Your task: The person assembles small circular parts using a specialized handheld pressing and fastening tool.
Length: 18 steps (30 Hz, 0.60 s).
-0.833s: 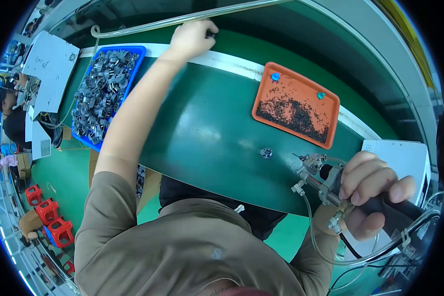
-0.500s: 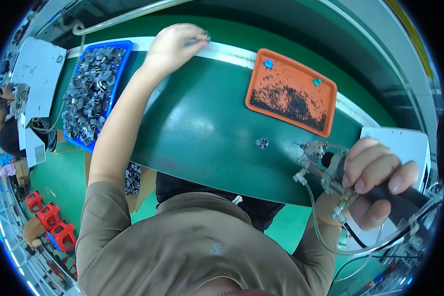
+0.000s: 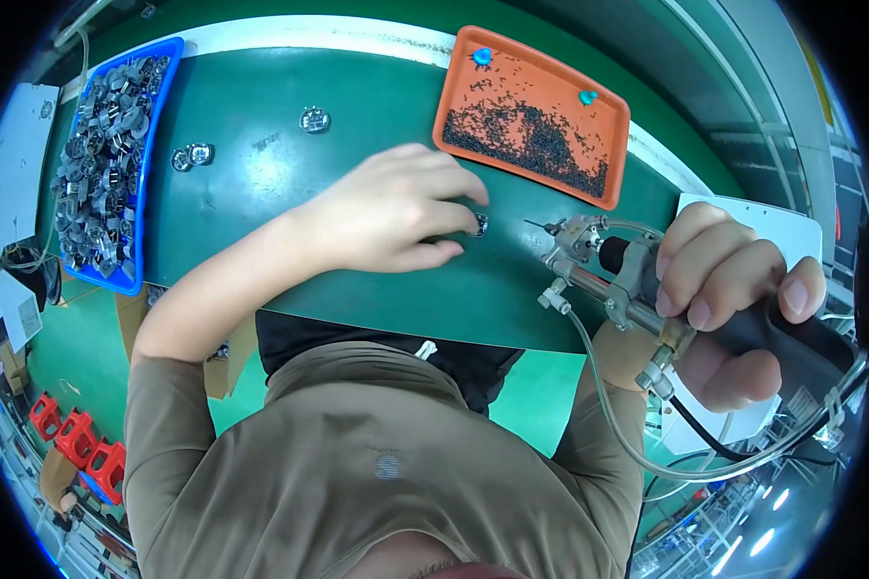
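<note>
A worker's left hand (image 3: pixel 396 207) rests palm down on a green work surface (image 3: pixel 357 125), its fingertips pinching one small round metal part (image 3: pixel 480 224) against the mat. The right hand (image 3: pixel 734 299) is clenched around the black grip of a powered screwdriver (image 3: pixel 628 275), whose thin tip points toward that part from just beside it; one pale hose and one black cable trail from the tool toward the lower right.

Three more loose round metal parts lie on the mat: a pair (image 3: pixel 191 155) touching each other near the blue tray (image 3: pixel 154 174), and a single one (image 3: pixel 314 120) farther toward the middle. The blue tray, one in number, sits at the left edge and is heaped with too many of the same metal pieces to count. One orange tray (image 3: pixel 613 154) at the far side holds a scatter of tiny dark screws, also beyond counting, plus two small blue objects (image 3: pixel 482 56) near its far rim.

The green surface has a white strip along its far edge. A white panel (image 3: pixel 753 217) lies under the right hand. Below left, on a green floor, stand three red holders (image 3: pixel 72 439) beside cardboard.
</note>
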Each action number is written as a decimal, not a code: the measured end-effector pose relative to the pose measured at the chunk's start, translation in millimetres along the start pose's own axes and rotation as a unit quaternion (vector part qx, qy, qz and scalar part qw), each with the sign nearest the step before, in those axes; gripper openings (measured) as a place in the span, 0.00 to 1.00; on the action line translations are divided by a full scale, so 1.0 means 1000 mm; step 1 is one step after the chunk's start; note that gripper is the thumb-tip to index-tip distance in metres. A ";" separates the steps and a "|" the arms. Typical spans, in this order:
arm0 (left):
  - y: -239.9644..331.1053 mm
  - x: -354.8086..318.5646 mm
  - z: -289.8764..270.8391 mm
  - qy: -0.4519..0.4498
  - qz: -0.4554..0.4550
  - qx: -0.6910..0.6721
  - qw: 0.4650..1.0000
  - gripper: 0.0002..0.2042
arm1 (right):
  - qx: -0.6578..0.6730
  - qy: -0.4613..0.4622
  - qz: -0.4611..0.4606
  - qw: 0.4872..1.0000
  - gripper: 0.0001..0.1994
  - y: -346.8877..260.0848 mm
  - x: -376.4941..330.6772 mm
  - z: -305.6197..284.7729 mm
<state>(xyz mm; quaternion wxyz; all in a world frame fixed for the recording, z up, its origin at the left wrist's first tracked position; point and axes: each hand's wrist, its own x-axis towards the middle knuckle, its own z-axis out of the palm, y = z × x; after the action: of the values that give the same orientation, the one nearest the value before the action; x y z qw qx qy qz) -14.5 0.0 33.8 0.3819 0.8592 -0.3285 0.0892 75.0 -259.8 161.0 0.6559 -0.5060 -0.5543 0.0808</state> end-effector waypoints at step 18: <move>-0.028 -0.004 0.024 0.020 0.005 -0.035 0.999 0.08 | 0.060 -0.050 -0.001 0.997 0.26 0.029 0.008 0.018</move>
<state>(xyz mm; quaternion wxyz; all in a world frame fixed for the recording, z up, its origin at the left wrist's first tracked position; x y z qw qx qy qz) -2.7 -1.6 -1.5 0.4177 0.8417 -0.3280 0.0971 76.2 -230.3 142.0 0.6568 -0.4601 -0.5812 0.1381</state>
